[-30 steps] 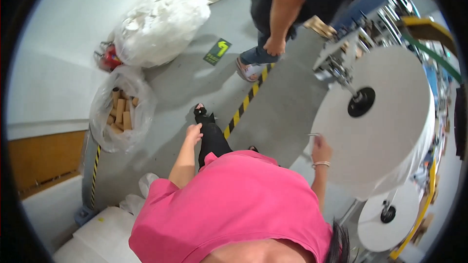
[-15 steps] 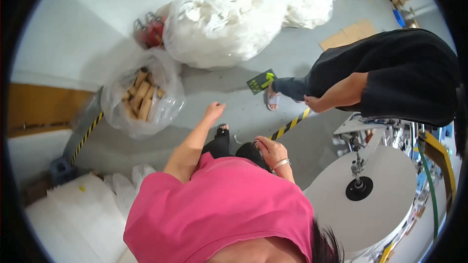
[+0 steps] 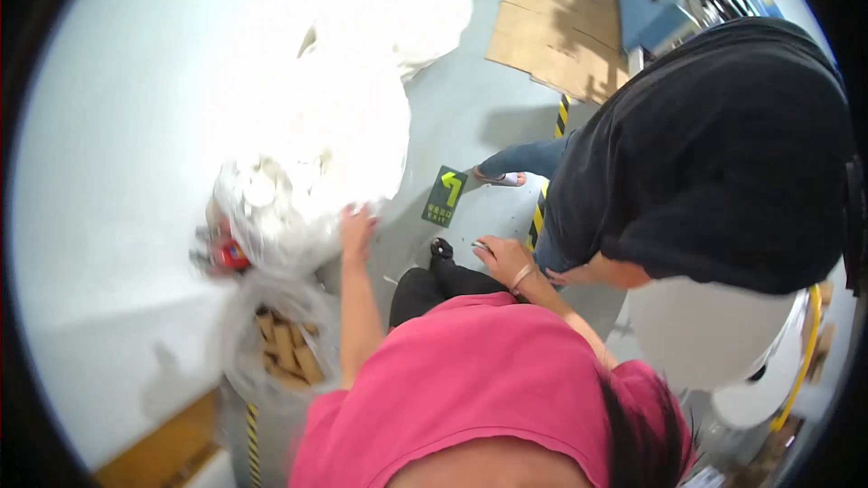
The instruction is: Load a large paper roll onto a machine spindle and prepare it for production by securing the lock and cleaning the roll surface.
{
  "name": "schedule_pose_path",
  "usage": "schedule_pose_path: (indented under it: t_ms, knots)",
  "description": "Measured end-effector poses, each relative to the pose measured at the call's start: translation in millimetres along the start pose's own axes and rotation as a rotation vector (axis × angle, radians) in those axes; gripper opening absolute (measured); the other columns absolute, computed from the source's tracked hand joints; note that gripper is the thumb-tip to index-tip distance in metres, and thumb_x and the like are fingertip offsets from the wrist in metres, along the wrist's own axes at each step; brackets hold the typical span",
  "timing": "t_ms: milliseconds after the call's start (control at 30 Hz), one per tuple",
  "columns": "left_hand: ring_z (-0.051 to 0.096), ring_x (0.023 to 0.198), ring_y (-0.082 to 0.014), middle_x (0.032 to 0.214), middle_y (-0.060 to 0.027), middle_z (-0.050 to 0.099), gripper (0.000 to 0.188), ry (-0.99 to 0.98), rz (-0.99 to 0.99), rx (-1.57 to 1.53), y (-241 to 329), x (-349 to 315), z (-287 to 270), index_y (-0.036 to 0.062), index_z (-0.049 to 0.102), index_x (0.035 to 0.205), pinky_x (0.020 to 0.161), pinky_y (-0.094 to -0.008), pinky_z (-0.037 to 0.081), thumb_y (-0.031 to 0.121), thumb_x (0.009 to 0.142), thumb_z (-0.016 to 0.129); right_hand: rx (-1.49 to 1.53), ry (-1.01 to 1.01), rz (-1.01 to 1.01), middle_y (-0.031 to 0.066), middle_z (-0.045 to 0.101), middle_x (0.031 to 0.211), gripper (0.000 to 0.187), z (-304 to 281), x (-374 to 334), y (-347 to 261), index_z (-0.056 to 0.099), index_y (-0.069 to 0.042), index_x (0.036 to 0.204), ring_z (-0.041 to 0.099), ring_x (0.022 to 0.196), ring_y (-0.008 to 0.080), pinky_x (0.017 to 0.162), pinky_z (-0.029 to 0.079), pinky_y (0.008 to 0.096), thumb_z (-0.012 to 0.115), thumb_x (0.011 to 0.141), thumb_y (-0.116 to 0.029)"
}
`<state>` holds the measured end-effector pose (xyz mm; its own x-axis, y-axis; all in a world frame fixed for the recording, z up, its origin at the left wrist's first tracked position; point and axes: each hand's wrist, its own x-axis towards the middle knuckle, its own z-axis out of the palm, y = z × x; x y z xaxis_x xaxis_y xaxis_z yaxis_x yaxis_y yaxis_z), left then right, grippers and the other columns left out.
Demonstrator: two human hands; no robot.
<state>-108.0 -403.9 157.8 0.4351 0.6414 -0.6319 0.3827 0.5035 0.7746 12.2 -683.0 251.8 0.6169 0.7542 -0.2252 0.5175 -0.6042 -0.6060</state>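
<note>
1. Grip, left: the left hand (image 3: 359,228) is stretched out to the edge of a big bag (image 3: 294,248), fingers partly curled. Cannot tell whether it touches the plastic or has hold of anything.
2. Grip, right: the right hand (image 3: 504,260) is closed, fingertips pinching a small grey object (image 3: 480,245) whose tip juts out. Exact kind unclear.
3. Position: the big bag sits on the floor (image 3: 452,108) against the wall (image 3: 90,217), ahead and to the left.
4. Risk, judged: thin plastic could tear if pulled hard from one edge.
5. Risk, judged: the small object could drop, since only fingertips seem to keep it.
6. Risk, judged: a bump is possible; the co-worker (image 3: 723,154) stands close, the co-worker's hand (image 3: 562,276) just beside the right forearm (image 3: 570,312).
7. Container: big bag, clear plastic, stuffed with white scraps (image 3: 262,188); glare washes out most detail.
8. Container: open bag (image 3: 240,343), clear, just below the big bag in view, holding brown cardboard tubes (image 3: 287,348). A shove on the big bag might press into it.
9. Nearby: a red object (image 3: 233,257) stands beside both bags.
</note>
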Motion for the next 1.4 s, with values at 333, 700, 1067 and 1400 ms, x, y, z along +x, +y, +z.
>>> schedule_pose_path:
  t_ms: [333,700,1067,1400]
  knots:
    - [0.047,0.054,-0.0160,0.074,-0.0043,0.049,0.027,0.515,-0.125,0.095,96,117,-158,0.0052,0.054,0.095,0.043,-0.0249,0.037,0.024,0.077,0.056,0.012,0.186,0.383,0.0148,0.060,0.071,0.024,-30,112,-10,0.052,-0.008,0.079,0.057,0.069,0.0357,0.060,0.044,0.0463,0.048,0.084,-0.031]
    - [0.048,0.103,-0.0283,0.115,-0.0163,0.048,0.049,-0.533,0.565,0.442,361,199,283,-0.0023,0.042,0.119,0.089,-0.0384,0.038,0.034,0.087,0.047,0.119,0.601,0.878,0.0128,0.061,0.074,0.019,-120,142,66,0.054,-0.009,0.085,0.059,0.073,0.0332,0.061,0.046,0.0438,0.049,0.083,-0.027]
    - [0.049,0.092,-0.0274,0.108,-0.0119,0.045,0.052,-0.946,0.429,0.759,363,256,572,0.0023,0.043,0.116,0.073,-0.0376,0.044,0.037,0.080,0.058,0.081,1.265,0.971,0.0088,0.055,0.079,0.018,-223,176,161,0.055,-0.009,0.078,0.056,0.077,0.0278,0.063,0.045,0.0402,0.056,0.078,-0.027]
    - [0.051,0.070,-0.0217,0.090,-0.0105,0.050,0.050,-0.951,0.624,1.091,427,422,800,-0.0016,0.047,0.108,0.058,-0.0335,0.044,0.035,0.078,0.062,0.121,1.452,1.039,0.0084,0.050,0.082,0.015,-325,336,259,0.056,-0.009,0.076,0.056,0.070,0.0277,0.061,0.046,0.0388,0.058,0.076,-0.024]
